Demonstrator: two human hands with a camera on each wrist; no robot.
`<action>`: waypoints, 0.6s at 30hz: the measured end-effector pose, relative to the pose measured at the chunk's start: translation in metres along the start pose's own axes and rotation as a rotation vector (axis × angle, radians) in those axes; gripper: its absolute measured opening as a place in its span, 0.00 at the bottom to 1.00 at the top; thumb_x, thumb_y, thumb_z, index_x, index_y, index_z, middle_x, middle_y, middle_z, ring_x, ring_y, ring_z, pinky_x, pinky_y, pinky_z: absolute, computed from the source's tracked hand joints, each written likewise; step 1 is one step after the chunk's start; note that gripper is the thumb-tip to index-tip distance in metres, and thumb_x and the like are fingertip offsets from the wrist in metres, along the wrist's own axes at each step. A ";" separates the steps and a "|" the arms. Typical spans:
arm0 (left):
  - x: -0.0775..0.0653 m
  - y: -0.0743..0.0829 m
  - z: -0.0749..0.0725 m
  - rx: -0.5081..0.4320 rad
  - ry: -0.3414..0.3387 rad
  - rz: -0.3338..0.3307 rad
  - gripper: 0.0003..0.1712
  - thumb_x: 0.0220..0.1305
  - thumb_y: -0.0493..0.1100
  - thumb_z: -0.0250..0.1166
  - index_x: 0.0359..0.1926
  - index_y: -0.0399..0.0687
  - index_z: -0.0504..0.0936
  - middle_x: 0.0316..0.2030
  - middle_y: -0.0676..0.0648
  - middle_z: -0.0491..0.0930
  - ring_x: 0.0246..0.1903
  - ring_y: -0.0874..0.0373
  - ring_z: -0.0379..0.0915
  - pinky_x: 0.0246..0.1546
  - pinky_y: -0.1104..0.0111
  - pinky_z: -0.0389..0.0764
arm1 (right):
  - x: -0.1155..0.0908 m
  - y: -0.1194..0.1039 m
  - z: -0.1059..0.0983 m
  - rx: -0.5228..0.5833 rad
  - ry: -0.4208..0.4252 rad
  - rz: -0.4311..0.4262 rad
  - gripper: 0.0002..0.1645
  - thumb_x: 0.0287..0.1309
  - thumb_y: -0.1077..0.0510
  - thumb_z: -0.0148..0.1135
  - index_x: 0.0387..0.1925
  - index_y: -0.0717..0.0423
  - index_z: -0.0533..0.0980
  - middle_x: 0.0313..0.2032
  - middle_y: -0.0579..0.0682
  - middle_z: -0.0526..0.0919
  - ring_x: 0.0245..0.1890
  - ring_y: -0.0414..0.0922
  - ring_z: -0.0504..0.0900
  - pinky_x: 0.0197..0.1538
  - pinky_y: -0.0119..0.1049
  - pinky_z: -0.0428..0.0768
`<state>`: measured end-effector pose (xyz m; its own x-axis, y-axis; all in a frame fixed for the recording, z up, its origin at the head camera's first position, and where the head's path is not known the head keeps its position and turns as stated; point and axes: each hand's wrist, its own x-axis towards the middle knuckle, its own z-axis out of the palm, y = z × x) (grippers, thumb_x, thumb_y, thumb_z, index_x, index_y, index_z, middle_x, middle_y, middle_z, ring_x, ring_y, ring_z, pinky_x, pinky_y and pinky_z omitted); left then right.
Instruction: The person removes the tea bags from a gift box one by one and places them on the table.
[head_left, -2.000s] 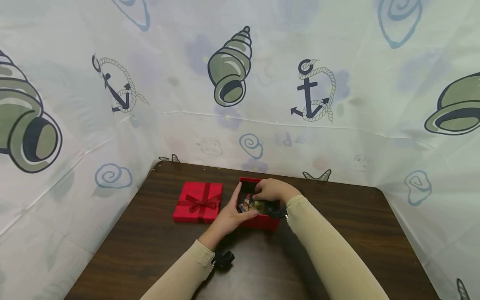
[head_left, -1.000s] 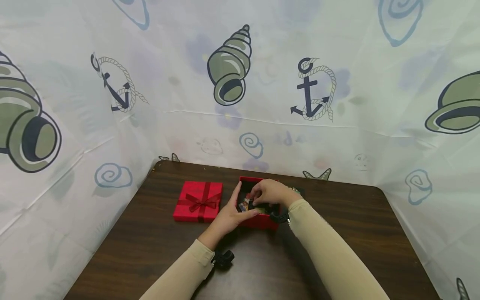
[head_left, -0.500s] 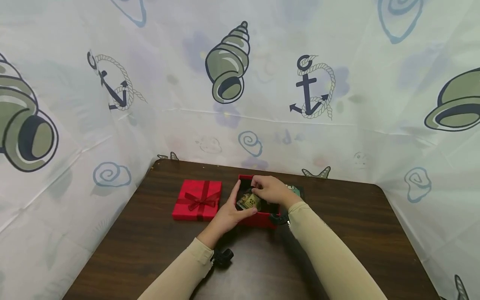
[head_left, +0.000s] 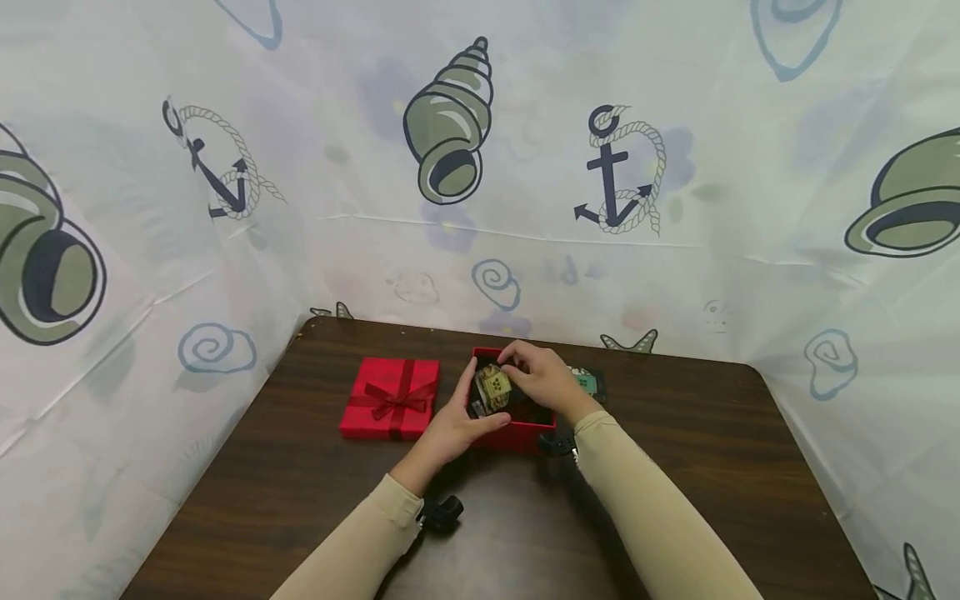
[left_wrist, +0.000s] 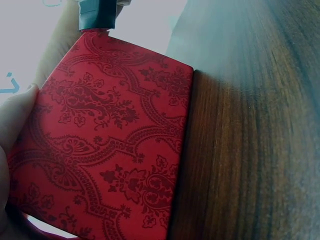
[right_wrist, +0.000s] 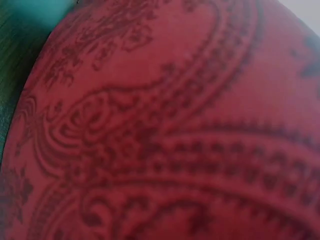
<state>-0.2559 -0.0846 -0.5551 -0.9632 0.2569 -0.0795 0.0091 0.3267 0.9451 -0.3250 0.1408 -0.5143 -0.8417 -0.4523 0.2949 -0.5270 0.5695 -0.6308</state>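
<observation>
My left hand point(head_left: 459, 427) holds the near left corner of an uncovered red gift box point(head_left: 517, 437), thumb along its near wall. In the left wrist view the box's damask-patterned wall point(left_wrist: 100, 135) stands beside the thumb. My right hand point(head_left: 542, 375) reaches over the box with curled fingers and pinches the upper edge of a small yellowish thing with dark square marks point(head_left: 495, 386), tilted inside the box; its exact kind is unclear. Below it sits a small grey-white piece point(head_left: 478, 408). The right wrist view is filled by the patterned red wall point(right_wrist: 150, 140).
Left of the box lies its red lid point(head_left: 390, 400) with a dark red ribbon bow. A flat dark and teal thing point(head_left: 587, 382) lies right of the box, partly behind my right wrist. The brown wooden table point(head_left: 300, 500) backs onto a printed cloth.
My right hand has worked inside the box and then moved up toward its far side. The yellowish thing has come up and leftward with it. The left hand keeps its hold on the box.
</observation>
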 end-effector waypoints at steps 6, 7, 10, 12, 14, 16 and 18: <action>-0.001 0.002 0.000 -0.021 -0.004 -0.003 0.66 0.63 0.66 0.78 0.86 0.87 0.40 0.86 0.42 0.57 0.78 0.34 0.65 0.74 0.30 0.67 | -0.003 0.001 -0.002 0.022 0.041 -0.007 0.06 0.72 0.56 0.73 0.44 0.45 0.81 0.32 0.45 0.81 0.25 0.42 0.74 0.31 0.37 0.76; -0.001 0.002 0.000 -0.021 -0.003 -0.003 0.66 0.63 0.66 0.78 0.86 0.87 0.40 0.86 0.42 0.58 0.78 0.34 0.65 0.74 0.31 0.67 | -0.004 0.002 -0.002 0.018 0.052 -0.023 0.05 0.73 0.58 0.71 0.43 0.46 0.81 0.34 0.46 0.81 0.27 0.43 0.75 0.34 0.38 0.78; 0.001 0.002 0.000 -0.023 0.002 0.004 0.66 0.63 0.66 0.78 0.87 0.86 0.41 0.85 0.40 0.59 0.76 0.35 0.68 0.74 0.32 0.69 | -0.005 0.002 -0.002 -0.003 0.096 -0.080 0.06 0.74 0.63 0.66 0.43 0.48 0.83 0.43 0.45 0.81 0.37 0.43 0.77 0.46 0.45 0.83; 0.001 0.001 0.000 -0.012 0.007 0.006 0.66 0.62 0.66 0.79 0.87 0.86 0.41 0.84 0.39 0.60 0.75 0.35 0.69 0.74 0.32 0.70 | -0.008 0.002 0.000 0.009 0.127 -0.102 0.08 0.75 0.64 0.63 0.45 0.50 0.85 0.46 0.45 0.82 0.45 0.44 0.78 0.54 0.50 0.84; 0.001 0.000 -0.001 -0.003 0.007 0.010 0.67 0.62 0.68 0.78 0.87 0.85 0.40 0.84 0.38 0.61 0.75 0.35 0.70 0.73 0.31 0.70 | -0.012 0.002 0.001 0.039 0.158 -0.109 0.09 0.75 0.65 0.63 0.47 0.50 0.85 0.48 0.46 0.82 0.48 0.45 0.80 0.57 0.54 0.84; 0.001 -0.001 -0.001 0.004 0.005 0.005 0.68 0.60 0.70 0.78 0.87 0.86 0.40 0.84 0.38 0.60 0.76 0.34 0.69 0.73 0.31 0.69 | -0.018 0.001 0.003 0.063 0.187 -0.102 0.10 0.75 0.65 0.63 0.50 0.51 0.85 0.50 0.46 0.83 0.52 0.46 0.81 0.60 0.55 0.84; 0.000 0.000 -0.001 0.005 0.001 0.003 0.68 0.59 0.72 0.78 0.87 0.87 0.40 0.84 0.38 0.60 0.76 0.33 0.68 0.72 0.30 0.69 | -0.024 0.000 0.005 0.070 0.211 -0.094 0.11 0.75 0.65 0.63 0.52 0.50 0.85 0.51 0.45 0.83 0.53 0.45 0.82 0.60 0.55 0.84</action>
<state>-0.2560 -0.0857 -0.5552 -0.9635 0.2566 -0.0765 0.0131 0.3307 0.9436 -0.3043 0.1479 -0.5251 -0.7990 -0.3434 0.4936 -0.6010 0.4796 -0.6393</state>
